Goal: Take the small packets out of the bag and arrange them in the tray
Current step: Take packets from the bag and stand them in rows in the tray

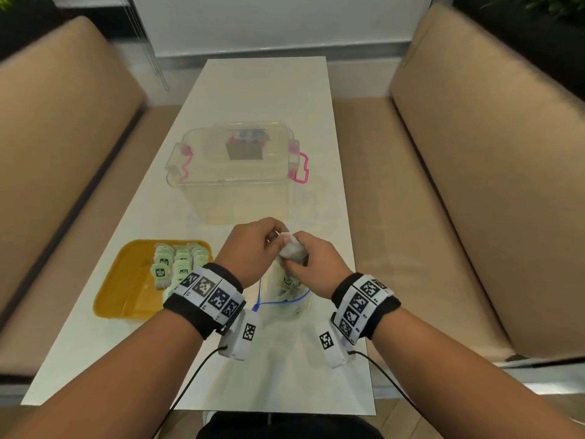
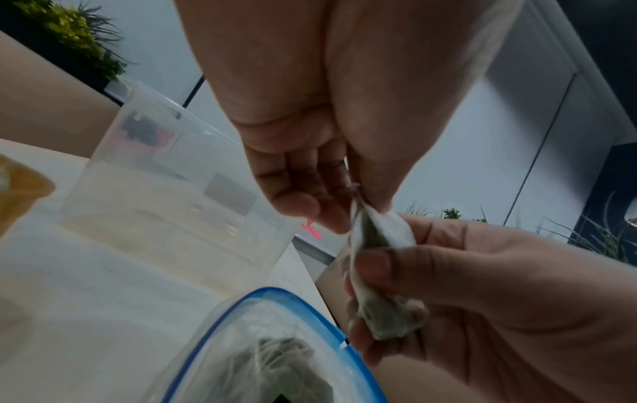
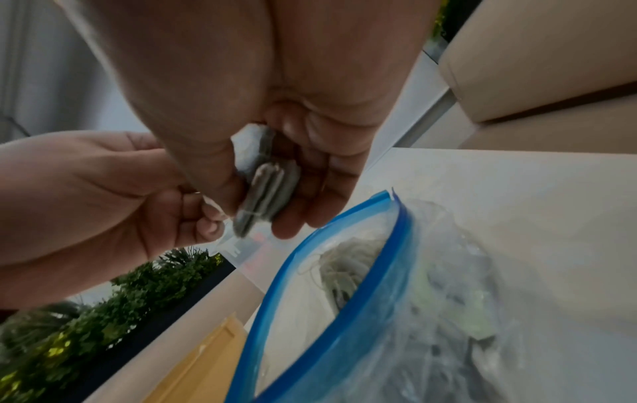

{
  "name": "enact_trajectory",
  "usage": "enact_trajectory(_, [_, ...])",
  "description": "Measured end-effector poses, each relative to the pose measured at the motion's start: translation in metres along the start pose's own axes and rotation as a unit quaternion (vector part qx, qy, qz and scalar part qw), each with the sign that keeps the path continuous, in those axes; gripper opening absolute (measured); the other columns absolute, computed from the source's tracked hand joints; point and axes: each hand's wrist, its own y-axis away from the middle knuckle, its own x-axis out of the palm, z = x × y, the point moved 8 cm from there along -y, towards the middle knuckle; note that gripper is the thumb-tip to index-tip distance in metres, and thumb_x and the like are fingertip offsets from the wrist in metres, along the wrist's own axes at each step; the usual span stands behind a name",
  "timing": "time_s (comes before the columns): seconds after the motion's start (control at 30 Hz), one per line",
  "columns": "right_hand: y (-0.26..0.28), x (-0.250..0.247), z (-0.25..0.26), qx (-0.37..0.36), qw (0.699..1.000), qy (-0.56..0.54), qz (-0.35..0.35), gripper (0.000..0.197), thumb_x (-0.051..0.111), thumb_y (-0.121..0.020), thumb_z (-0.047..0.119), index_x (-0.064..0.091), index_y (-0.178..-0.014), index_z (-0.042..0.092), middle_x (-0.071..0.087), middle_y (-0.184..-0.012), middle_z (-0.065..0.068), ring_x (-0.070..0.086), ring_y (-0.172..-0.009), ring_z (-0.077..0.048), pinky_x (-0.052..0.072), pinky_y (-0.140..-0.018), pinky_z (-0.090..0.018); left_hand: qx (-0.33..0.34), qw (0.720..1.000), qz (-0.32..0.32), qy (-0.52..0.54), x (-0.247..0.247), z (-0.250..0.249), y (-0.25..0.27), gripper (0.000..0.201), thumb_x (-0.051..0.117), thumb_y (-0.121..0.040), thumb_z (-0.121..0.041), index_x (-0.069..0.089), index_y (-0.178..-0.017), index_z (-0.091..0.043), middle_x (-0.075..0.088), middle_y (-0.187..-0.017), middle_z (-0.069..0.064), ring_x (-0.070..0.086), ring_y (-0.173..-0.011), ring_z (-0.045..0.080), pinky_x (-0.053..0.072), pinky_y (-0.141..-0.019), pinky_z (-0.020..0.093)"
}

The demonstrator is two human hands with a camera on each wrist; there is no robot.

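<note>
Sitting left of the left hand (image 1: 253, 248), the yellow tray (image 1: 126, 293) carries rows of green-labelled packets (image 1: 177, 261). That hand pinches the top corner of a small packet bundle (image 1: 292, 250), while the right hand (image 1: 316, 264) curls around the bundle's body. Under both hands lies the blue-rimmed bag (image 1: 285, 299); only the wrist views show more packets inside (image 3: 348, 275). Beyond the hands stands a clear box (image 1: 237, 166).

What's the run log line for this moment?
right hand: holds tea bags | left hand: pinches one | zip bag: open, more inside | yellow tray: partly filled
</note>
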Motion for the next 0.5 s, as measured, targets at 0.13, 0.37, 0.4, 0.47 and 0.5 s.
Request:
enact_trajectory(0.13, [-0.001,0.006,0.009,-0.014,0.999,0.035,0.016,0.056,0.078,-0.076,0.024,0.05,-0.124,0.022,0.062,-0.104,0.006,0.059,-0.085,-0.005,0.046,-0.069,-0.015,-0.035,0.999,-0.022,0.018,-0.004,0.01,0.002,0.004,0.061,-0.092,-0.026,0.065,-0.091,-0.027,0.067,-0.068,-0.006,0.064,-0.056,0.002,0.054,-0.067,0.027])
enact_trajectory(0.37, [-0.008,0.033,0.016,0.037,0.993,0.02,0.107,0.039,0.043,-0.094,0.005,0.041,-0.132,0.011,0.053,-0.094,0.005,0.049,-0.075,-0.003,0.038,-0.062,-0.017,-0.056,0.993,-0.046,0.09,-0.016,0.017,0.005,0.013,0.06,-0.094,-0.033,0.069,-0.09,-0.025,0.068,-0.065,-0.004,0.065,-0.053,0.008,0.052,-0.065,0.023])
enact_trajectory(0.4, [-0.009,0.035,0.016,0.051,0.993,-0.01,0.108,0.036,0.042,-0.093,0.007,0.045,-0.129,0.013,0.052,-0.09,0.005,0.048,-0.072,-0.005,0.038,-0.062,-0.019,-0.05,0.993,-0.05,0.094,-0.02,0.018,0.006,0.018,0.059,-0.094,-0.038,0.071,-0.09,-0.025,0.069,-0.068,-0.005,0.065,-0.057,0.008,0.052,-0.066,0.023])
enact_trajectory(0.47, [-0.012,0.04,0.017,0.082,0.987,-0.09,0.103,0.032,0.044,-0.082,0.015,0.052,-0.112,0.021,0.052,-0.082,0.002,0.046,-0.065,-0.011,0.037,-0.059,-0.023,-0.033,0.994,-0.044,0.093,-0.03,0.021,0.008,0.022,0.058,-0.093,-0.043,0.073,-0.091,-0.026,0.071,-0.078,-0.009,0.063,-0.066,0.011,0.051,-0.069,0.025])
enact_trajectory(0.5, [-0.013,0.042,0.018,0.091,0.983,-0.122,0.099,0.029,0.044,-0.075,0.017,0.053,-0.101,0.022,0.05,-0.078,-0.002,0.043,-0.061,-0.013,0.036,-0.056,-0.025,-0.022,0.995,-0.032,0.091,-0.033,0.022,0.009,0.019,0.06,-0.092,-0.042,0.073,-0.092,-0.028,0.071,-0.082,-0.01,0.061,-0.069,0.013,0.051,-0.07,0.026])
